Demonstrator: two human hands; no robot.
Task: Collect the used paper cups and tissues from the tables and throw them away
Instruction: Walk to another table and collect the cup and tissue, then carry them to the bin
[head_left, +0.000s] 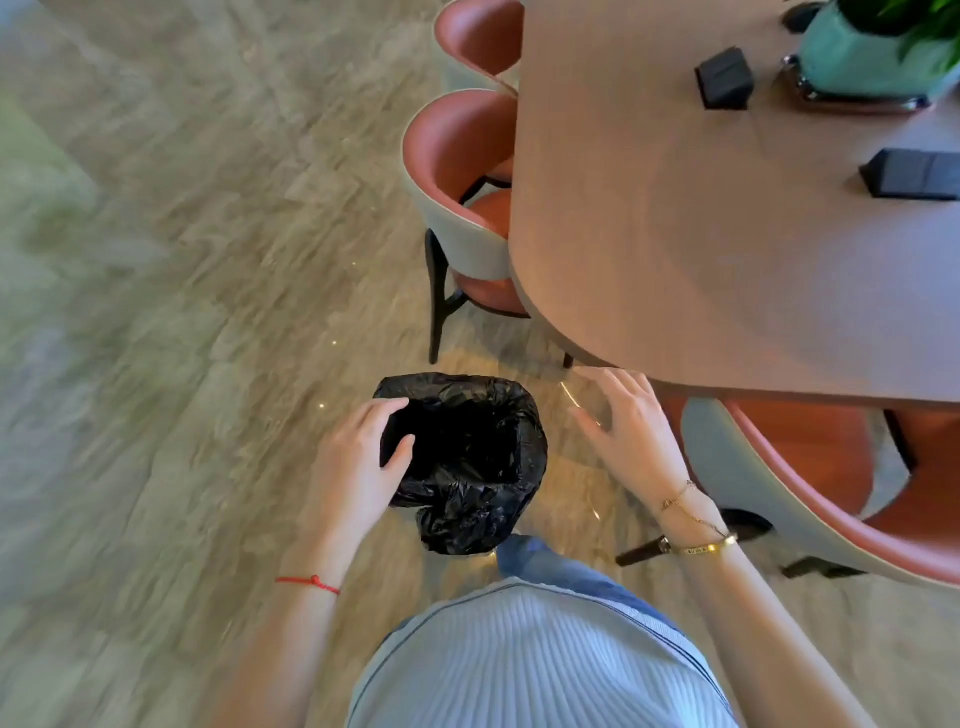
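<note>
We found no writing or brand we could read anywhere; the frame was blurred, most of all across the floor (156, 312).

Our left hand (358, 467) gripped the near-left rim of the one bin (467, 462), which was lined with a black bag: fingers curled over the top edge, thumb pressed inside. The bin hung just in front of us above the floor, left of the table (701, 234) corner, and its inside looked dark, so we could not tell what lay in it. Our right hand (631, 431) hovered beside the bin's right side, apart from it, fingers spread and relaxed, holding nothing, close under the table edge.

We counted no cups or tissues in view. On the table stood two black boxes (724, 78) and one teal pot (862, 62) with a green plant, on a dark tray. We counted three chairs (457, 171) with reddish seats: two along the table's left side, one at its near end.

A red string (309, 583) circled our left wrist; two gold bracelets (701, 548) sat on the right.
</note>
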